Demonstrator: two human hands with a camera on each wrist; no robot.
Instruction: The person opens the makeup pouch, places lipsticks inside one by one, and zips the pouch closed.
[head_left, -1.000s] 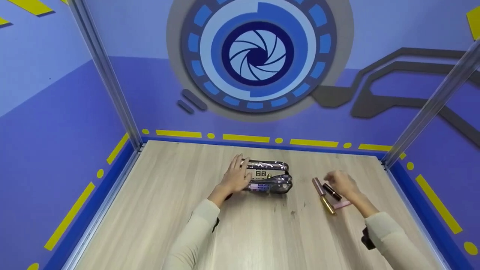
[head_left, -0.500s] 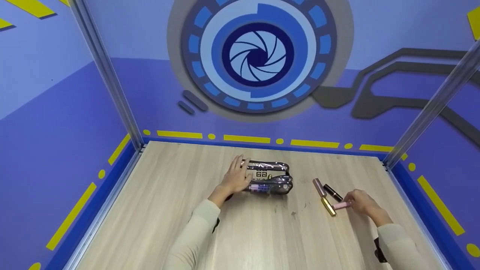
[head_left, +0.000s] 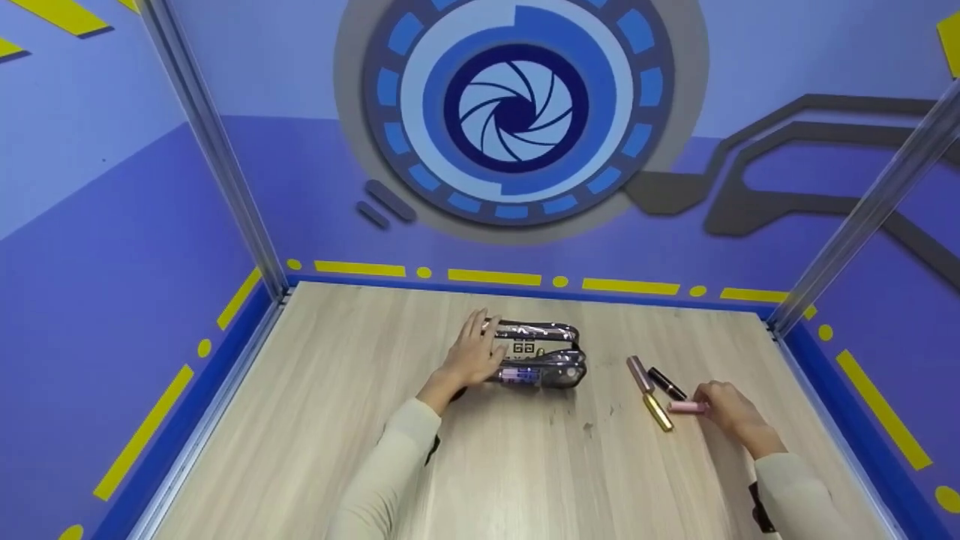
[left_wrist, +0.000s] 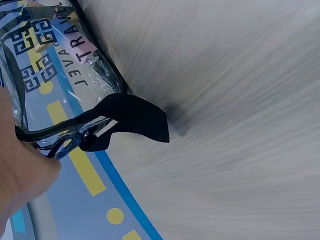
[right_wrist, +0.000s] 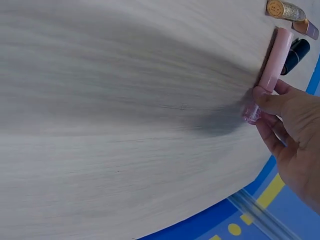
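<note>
A transparent cosmetic pouch (head_left: pixel 555 371) with dark trim and printed lettering lies on the table, with small items visible through its plastic. My left hand (head_left: pixel 471 358) holds the pouch's left end, fingers across its top; some fingers are hidden in the left wrist view. On the right, my right hand (head_left: pixel 729 409) pinches a pink lip gloss tube (right_wrist: pixel 277 60) by its clear end between thumb and fingers. Close beside it lie a gold tube (head_left: pixel 658 413), a rose-brown tube (head_left: pixel 640 374) and a black lipstick tube (head_left: pixel 666 382).
The pale wooden table (head_left: pixel 525 472) is bounded by blue printed walls (head_left: pixel 300 195) at the back and sides. Metal posts (head_left: pixel 217 150) stand at the back corners. A black strap (left_wrist: pixel 135 117) sticks out from the pouch over the table.
My right hand has moved from above the black lipstick tube to the pink lip gloss, taken hold of it and turned it slightly. My left hand and the pouch have stayed put.
</note>
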